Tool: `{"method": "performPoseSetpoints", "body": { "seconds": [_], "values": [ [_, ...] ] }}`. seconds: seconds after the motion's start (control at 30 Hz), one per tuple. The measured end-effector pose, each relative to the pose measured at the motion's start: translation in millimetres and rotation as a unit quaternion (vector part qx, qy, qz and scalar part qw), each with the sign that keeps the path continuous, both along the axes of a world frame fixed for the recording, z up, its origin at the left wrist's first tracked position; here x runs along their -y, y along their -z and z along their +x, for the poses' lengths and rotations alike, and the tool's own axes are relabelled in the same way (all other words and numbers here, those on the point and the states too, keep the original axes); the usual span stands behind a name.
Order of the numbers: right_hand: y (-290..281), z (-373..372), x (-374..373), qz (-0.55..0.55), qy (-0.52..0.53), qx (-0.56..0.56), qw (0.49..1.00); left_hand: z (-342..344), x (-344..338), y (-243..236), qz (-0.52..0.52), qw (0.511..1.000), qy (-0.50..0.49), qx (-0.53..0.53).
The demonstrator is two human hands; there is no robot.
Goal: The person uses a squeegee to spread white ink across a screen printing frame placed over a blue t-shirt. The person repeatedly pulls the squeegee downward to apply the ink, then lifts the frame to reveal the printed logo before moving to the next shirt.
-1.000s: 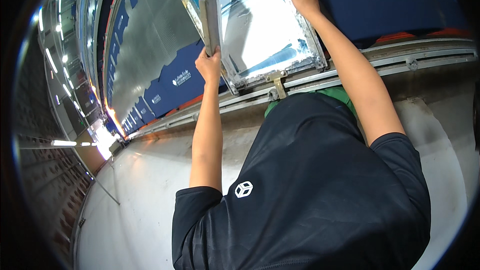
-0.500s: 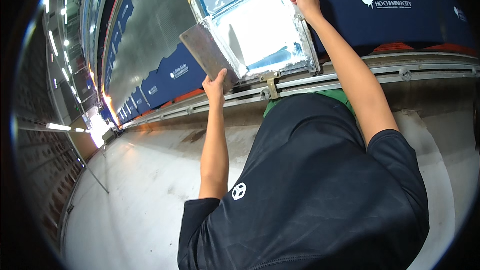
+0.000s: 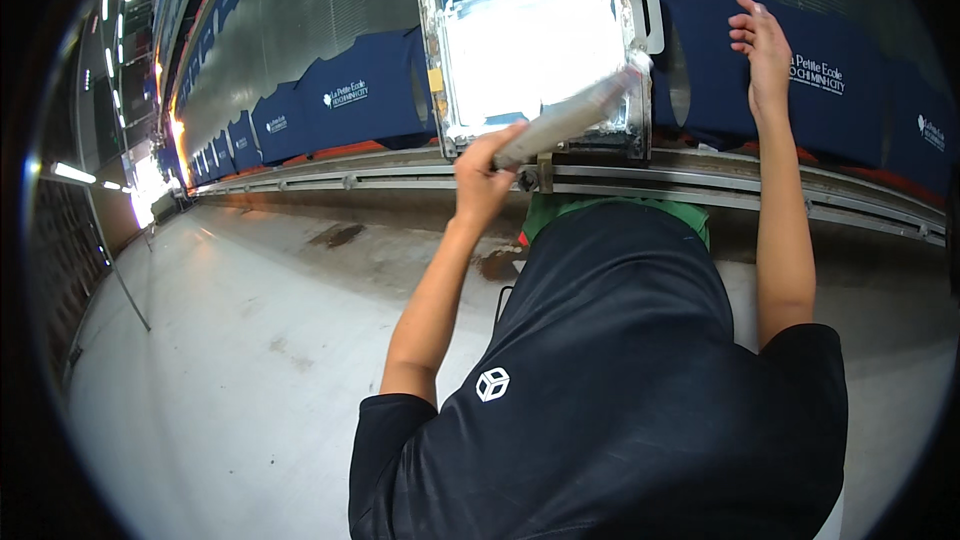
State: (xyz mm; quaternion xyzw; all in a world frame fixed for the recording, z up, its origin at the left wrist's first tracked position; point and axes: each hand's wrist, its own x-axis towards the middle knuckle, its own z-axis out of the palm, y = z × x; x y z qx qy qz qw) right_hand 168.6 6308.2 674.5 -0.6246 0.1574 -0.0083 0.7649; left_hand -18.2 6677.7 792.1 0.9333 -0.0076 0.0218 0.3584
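My left hand (image 3: 482, 180) is closed round one end of a squeegee (image 3: 562, 128), a long flat blade with white on its far end. It slants up and to the right over the near part of a screen printing frame (image 3: 432, 60). Thick white ink (image 3: 530, 40) covers much of the blue mesh inside the frame. My right hand (image 3: 766, 52) hangs open, loosely bent and holding nothing, to the right of the frame. Its nearest thing is a navy fabric piece (image 3: 825, 105) with a white print. On the frame's right side sits a pale slotted handle (image 3: 650, 18).
A metal rail (image 3: 660, 178) runs along the near edge of the long printing table (image 3: 345, 140). More navy pieces (image 3: 375, 90) with white prints lie along the table to the left. Pale floor (image 3: 250, 340) with dark stains stretches away on the left.
My right hand has let go of the frame's handle and moved right. My left hand has swung the squeegee round so it slants rightward. The frame sits squarer in view.
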Motion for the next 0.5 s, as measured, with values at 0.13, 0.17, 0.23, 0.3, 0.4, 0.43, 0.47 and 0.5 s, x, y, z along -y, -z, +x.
{"method": "performPoseSetpoints", "body": {
  "seconds": [0.13, 0.17, 0.23, 0.3, 0.4, 0.43, 0.47, 0.5],
  "values": [
    [24.6, 30.9, -42.8, -0.092, 0.010, 0.060, 0.994, 38.4, -30.7, -15.5, -0.062, 0.973, -0.214, -0.054],
    [42.4, 41.8, -55.2, -0.167, -0.017, 0.067, 0.984, 46.5, -44.1, -7.8, -0.057, 0.975, -0.216, -0.015],
    [69.0, 51.0, -84.8, -0.243, -0.037, 0.065, 0.967, 50.6, -68.9, 9.0, -0.023, 0.972, -0.232, 0.030],
    [69.5, 53.3, -118.7, -0.243, -0.049, 0.042, 0.968, 51.5, -82.1, 18.2, 0.039, 0.963, -0.264, 0.047],
    [51.8, 52.8, -134.8, -0.234, -0.053, -0.002, 0.971, 58.9, -92.5, 36.1, 0.147, 0.946, -0.289, 0.015],
    [48.3, 52.5, -138.6, -0.232, -0.049, -0.012, 0.971, 60.9, -86.4, 38.1, 0.156, 0.944, -0.289, 0.019],
    [45.1, 51.4, -141.8, -0.230, -0.047, -0.023, 0.972, 66.5, -80.6, 41.5, 0.192, 0.935, -0.297, 0.002],
    [39.1, 49.6, -141.6, -0.227, -0.052, -0.039, 0.972, 69.3, -74.8, 45.6, 0.227, 0.923, -0.309, -0.014]
  ]
}}
